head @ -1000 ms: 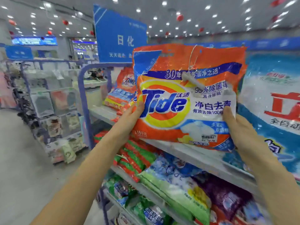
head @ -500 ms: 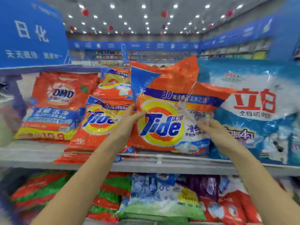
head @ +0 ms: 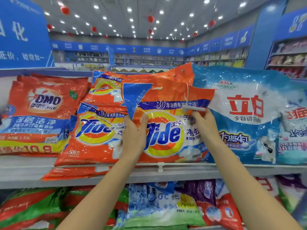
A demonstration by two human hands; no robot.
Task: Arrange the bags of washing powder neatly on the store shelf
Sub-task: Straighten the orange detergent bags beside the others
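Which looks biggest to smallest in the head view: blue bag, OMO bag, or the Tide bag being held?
1. blue bag
2. held Tide bag and OMO bag: look alike, so not ranked.

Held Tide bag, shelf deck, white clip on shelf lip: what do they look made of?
Tide bag: thin glossy printed plastic film; it glares, wrinkles, and creases where the left hand grips. Shelf deck: likely painted metal, smooth pale grey, matte; not certain. White clip: probably moulded plastic, opaque, slight sheen.
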